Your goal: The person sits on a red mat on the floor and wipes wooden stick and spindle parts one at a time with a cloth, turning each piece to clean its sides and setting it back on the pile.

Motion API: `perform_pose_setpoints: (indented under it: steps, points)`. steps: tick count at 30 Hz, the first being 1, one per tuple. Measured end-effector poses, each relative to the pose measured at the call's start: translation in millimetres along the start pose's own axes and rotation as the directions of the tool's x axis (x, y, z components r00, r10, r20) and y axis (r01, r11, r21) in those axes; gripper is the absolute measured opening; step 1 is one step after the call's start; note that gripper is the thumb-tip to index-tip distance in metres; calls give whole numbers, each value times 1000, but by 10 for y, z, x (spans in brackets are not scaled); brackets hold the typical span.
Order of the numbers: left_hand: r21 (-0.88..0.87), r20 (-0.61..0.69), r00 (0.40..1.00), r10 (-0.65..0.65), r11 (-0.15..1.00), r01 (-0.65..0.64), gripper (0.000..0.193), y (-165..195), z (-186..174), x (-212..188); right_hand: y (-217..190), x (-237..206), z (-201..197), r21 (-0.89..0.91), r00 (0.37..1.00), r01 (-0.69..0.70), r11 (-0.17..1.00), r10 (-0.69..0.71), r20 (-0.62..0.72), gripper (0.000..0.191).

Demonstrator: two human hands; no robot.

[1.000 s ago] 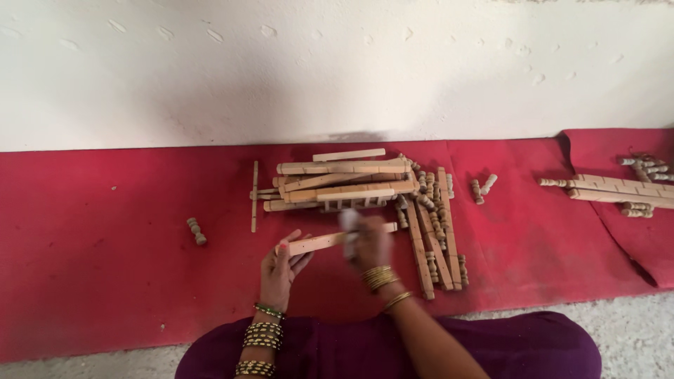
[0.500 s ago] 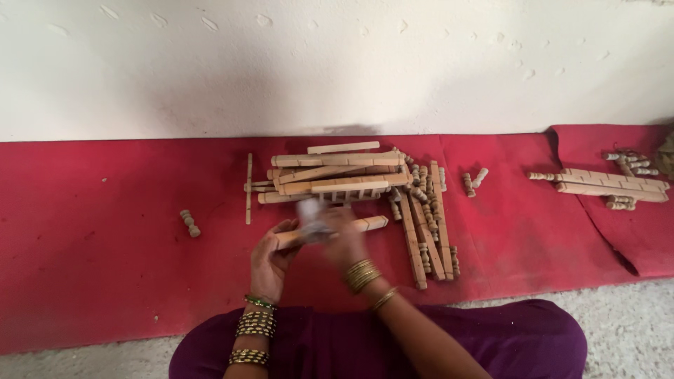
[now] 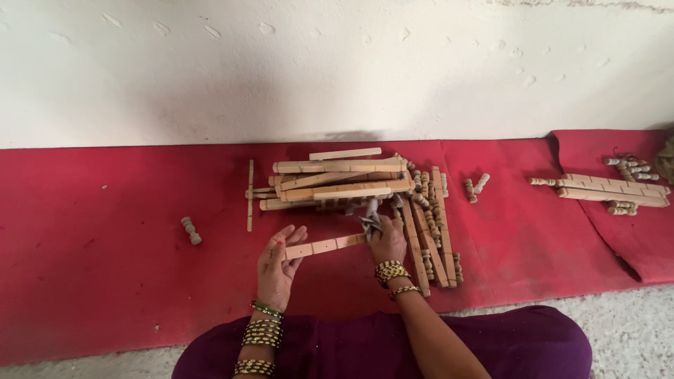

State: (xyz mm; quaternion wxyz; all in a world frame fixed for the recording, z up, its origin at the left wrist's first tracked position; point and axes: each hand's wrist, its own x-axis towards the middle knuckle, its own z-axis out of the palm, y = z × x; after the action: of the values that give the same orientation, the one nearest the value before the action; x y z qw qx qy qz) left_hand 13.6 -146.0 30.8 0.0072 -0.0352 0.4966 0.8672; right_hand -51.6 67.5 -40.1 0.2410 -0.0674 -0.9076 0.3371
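Head view looks down on a red mat (image 3: 105, 281) laid along the foot of a pale wall (image 3: 210, 70), with the person's purple-clad lap at the near edge. The left hand (image 3: 277, 267), fingers spread and open, supports the left end of a flat wooden slat (image 3: 324, 246) with small holes along it; the slat lies nearly level just above the mat. The right hand (image 3: 388, 242) is closed around the slat's right end and also grips a small grey object (image 3: 370, 219), possibly a cloth or a tool, too blurred to tell. Just beyond the hands sits a pile of wooden slats (image 3: 337, 182), with more long pieces and turned spindles (image 3: 428, 210) running down its right side. A single small spindle (image 3: 189, 230) lies alone on the mat well to the left. Far right, on a second red mat (image 3: 632, 238), lies another small bundle of slats and spindles (image 3: 611, 189).
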Motion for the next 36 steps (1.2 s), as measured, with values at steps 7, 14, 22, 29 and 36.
perform_pose_setpoints:
  steps: [7,14,22,29,36]
  points:
    - [-40,-97,983,-155,988,151,56,-198,-222,39,-886,-581,9,166,874,235,958,-283,395,46]
    - [110,-45,996,-80,990,84,60,-171,-118,29,-453,-394,117,387,936,4,922,-140,324,32]
    - [122,-37,998,-59,990,63,56,-72,61,39,74,31,-147,-44,987,5,999,2,163,8]
    - [260,-119,991,-61,961,90,54,-283,-174,83,-1122,-561,-148,278,887,342,897,-406,220,40]
    - [140,-10,998,-60,988,61,52,-117,34,61,-300,-103,-82,180,932,-244,953,179,316,10]
